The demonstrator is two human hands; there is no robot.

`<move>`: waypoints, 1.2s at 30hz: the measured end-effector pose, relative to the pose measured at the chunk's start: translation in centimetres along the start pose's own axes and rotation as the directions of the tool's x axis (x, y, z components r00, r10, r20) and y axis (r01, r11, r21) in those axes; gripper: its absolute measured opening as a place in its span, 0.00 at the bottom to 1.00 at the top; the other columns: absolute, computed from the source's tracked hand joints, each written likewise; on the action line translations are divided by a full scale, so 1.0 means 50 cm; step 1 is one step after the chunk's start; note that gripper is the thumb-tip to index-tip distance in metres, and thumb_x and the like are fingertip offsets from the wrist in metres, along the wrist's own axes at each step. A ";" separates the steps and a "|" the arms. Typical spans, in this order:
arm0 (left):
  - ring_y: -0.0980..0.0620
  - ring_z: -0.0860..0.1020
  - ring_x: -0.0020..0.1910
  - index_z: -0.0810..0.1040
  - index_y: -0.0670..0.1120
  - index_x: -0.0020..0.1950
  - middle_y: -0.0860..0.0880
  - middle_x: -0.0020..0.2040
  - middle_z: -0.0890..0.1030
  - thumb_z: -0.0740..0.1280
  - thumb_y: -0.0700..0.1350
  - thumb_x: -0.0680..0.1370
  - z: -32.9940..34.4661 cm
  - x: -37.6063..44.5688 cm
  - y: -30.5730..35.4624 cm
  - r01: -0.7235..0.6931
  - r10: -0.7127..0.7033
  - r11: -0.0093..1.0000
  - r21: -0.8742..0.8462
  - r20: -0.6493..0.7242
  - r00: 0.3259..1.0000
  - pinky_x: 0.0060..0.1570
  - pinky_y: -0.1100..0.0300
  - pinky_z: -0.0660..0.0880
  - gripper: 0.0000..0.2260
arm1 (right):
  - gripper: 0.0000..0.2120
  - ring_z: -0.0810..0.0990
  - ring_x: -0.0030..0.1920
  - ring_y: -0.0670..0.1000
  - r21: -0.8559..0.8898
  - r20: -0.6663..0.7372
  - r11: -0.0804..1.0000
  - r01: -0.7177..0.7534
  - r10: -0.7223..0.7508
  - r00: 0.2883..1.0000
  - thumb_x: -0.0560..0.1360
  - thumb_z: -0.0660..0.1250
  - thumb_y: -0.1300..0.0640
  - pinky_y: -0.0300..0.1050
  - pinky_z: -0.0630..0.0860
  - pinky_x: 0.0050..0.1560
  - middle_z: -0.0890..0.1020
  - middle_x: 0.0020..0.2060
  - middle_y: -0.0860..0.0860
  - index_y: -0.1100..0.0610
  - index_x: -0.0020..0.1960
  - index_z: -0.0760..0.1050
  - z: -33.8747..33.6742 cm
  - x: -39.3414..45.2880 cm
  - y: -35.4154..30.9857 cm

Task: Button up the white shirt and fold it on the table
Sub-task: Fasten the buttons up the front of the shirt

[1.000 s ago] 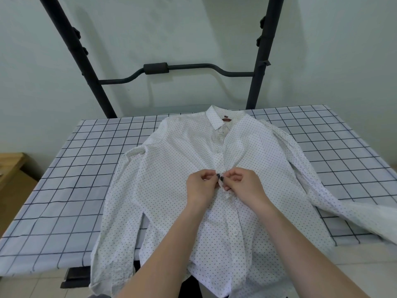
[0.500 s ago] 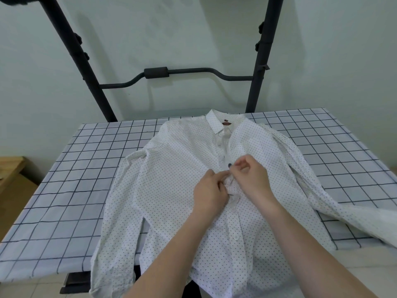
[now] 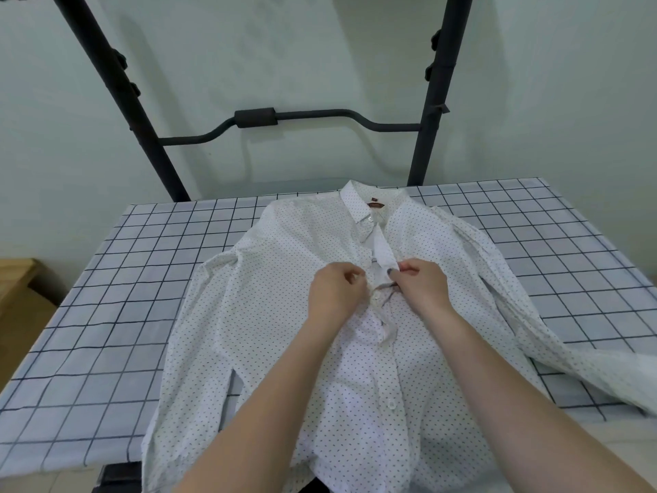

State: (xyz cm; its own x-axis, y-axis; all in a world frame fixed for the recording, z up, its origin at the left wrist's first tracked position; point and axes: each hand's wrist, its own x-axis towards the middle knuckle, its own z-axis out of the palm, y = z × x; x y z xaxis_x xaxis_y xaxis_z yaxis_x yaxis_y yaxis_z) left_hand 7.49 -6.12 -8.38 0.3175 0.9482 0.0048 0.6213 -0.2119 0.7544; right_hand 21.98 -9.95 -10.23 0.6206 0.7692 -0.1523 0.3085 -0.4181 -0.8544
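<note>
White dotted shirt flat on checked desk, long axis running away from hands, collar at far end. Left hand, right hand each pinching placket edge mid-chest.

This looks like a room in a home. A counter with a white cloth of black squares stands by a plain pale green wall. A black metal frame stands at the far side. A light wooden box sits on the left.
</note>
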 end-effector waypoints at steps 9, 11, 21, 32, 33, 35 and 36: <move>0.51 0.81 0.46 0.82 0.48 0.56 0.50 0.49 0.83 0.69 0.44 0.75 0.043 0.063 0.003 0.049 -0.057 0.987 0.156 0.048 0.997 0.43 0.59 0.77 0.10 | 0.03 0.85 0.42 0.50 0.160 0.057 0.987 0.013 -0.023 0.998 0.73 0.72 0.55 0.49 0.79 0.46 0.85 0.38 0.49 0.54 0.43 0.81 -0.006 -0.003 0.018; 0.51 0.80 0.43 0.82 0.48 0.51 0.51 0.46 0.82 0.67 0.41 0.75 0.049 0.064 0.006 0.091 -0.094 0.989 0.113 0.023 0.995 0.40 0.59 0.77 0.07 | 0.03 0.83 0.42 0.49 0.130 0.065 0.990 0.050 -0.059 0.996 0.73 0.72 0.54 0.43 0.76 0.43 0.84 0.38 0.49 0.54 0.44 0.81 -0.006 -0.003 0.021; 0.50 0.73 0.23 0.81 0.39 0.35 0.42 0.30 0.79 0.67 0.34 0.74 0.029 0.067 -0.002 0.343 -0.312 0.846 -0.407 0.143 0.939 0.24 0.62 0.72 0.08 | 0.04 0.81 0.36 0.43 -0.038 -0.030 0.983 0.180 -0.181 0.983 0.75 0.70 0.57 0.31 0.71 0.33 0.82 0.36 0.48 0.57 0.45 0.80 0.044 0.005 -0.016; 0.49 0.82 0.30 0.81 0.34 0.45 0.41 0.32 0.82 0.68 0.31 0.75 0.019 0.073 -0.019 0.415 -0.330 0.634 -0.653 0.256 0.908 0.41 0.58 0.82 0.03 | 0.04 0.82 0.38 0.40 0.019 -0.012 0.974 0.225 -0.225 0.974 0.75 0.70 0.58 0.28 0.74 0.36 0.84 0.37 0.48 0.58 0.47 0.83 0.052 0.008 -0.002; 0.49 0.82 0.31 0.81 0.33 0.45 0.40 0.33 0.82 0.67 0.31 0.75 0.017 0.072 -0.018 0.412 -0.322 0.624 -0.664 0.262 0.910 0.39 0.60 0.82 0.03 | 0.03 0.81 0.38 0.39 0.019 -0.017 0.974 0.225 -0.225 0.974 0.75 0.71 0.58 0.27 0.73 0.36 0.83 0.37 0.46 0.57 0.46 0.82 0.052 0.007 -0.002; 0.50 0.82 0.31 0.81 0.33 0.45 0.40 0.33 0.82 0.67 0.31 0.75 0.016 0.070 -0.019 0.404 -0.311 0.622 -0.671 0.262 0.914 0.37 0.63 0.82 0.03 | 0.01 0.79 0.37 0.38 0.035 -0.026 0.975 0.219 -0.218 0.976 0.75 0.71 0.58 0.27 0.72 0.36 0.81 0.36 0.44 0.54 0.46 0.80 0.053 0.006 -0.002; 0.50 0.82 0.30 0.81 0.33 0.44 0.40 0.33 0.82 0.68 0.31 0.75 0.017 0.069 -0.019 0.401 -0.311 0.626 -0.669 0.258 0.915 0.37 0.63 0.82 0.02 | 0.01 0.80 0.38 0.39 0.044 -0.030 0.976 0.214 -0.213 0.977 0.74 0.71 0.58 0.28 0.72 0.36 0.80 0.36 0.44 0.54 0.46 0.79 0.053 0.006 -0.002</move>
State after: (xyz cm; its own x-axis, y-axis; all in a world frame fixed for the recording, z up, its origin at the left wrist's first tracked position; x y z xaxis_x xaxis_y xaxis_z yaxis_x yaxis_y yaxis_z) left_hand 8.60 -2.86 -9.61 0.2822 0.8723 -0.3993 0.0375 0.4059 0.9132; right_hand 20.24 -8.42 -11.50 0.5619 0.8258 0.0482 0.4025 -0.2220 -0.8881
